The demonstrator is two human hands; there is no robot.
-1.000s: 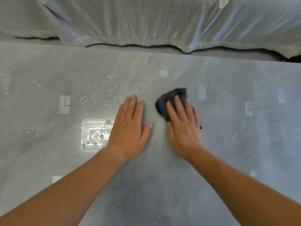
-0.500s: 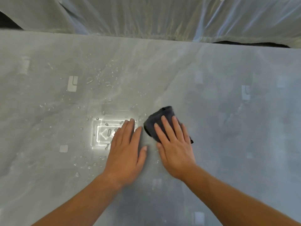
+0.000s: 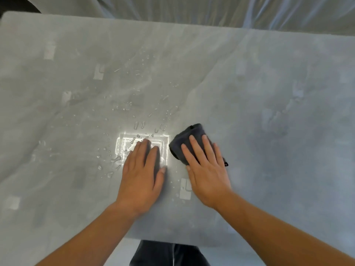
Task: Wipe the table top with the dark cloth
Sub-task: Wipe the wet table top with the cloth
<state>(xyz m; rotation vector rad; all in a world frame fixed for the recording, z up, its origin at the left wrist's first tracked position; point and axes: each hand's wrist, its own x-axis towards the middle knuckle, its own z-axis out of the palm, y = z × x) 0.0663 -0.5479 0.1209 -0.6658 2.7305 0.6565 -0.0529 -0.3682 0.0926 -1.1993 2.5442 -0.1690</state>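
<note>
A folded dark cloth (image 3: 184, 138) lies on the grey table top (image 3: 269, 116), just right of centre. My right hand (image 3: 206, 169) presses flat on the cloth with straight fingers, covering its near half. My left hand (image 3: 142, 175) rests flat on the table beside it, fingers straight, over a bright reflection. Water drops (image 3: 142, 112) are scattered on the surface beyond and left of my left hand.
Pale fabric (image 3: 192, 8) hangs behind the table's far edge. The near edge (image 3: 172, 240) runs just below my forearms, with dark trousers (image 3: 169, 254) under it. Small pale rectangular marks, one (image 3: 98, 72) at the upper left, dot the table.
Both hands and the cloth have come back toward the near edge, the cloth dragged along under my right hand. The view has tipped down, so the near edge now shows.
</note>
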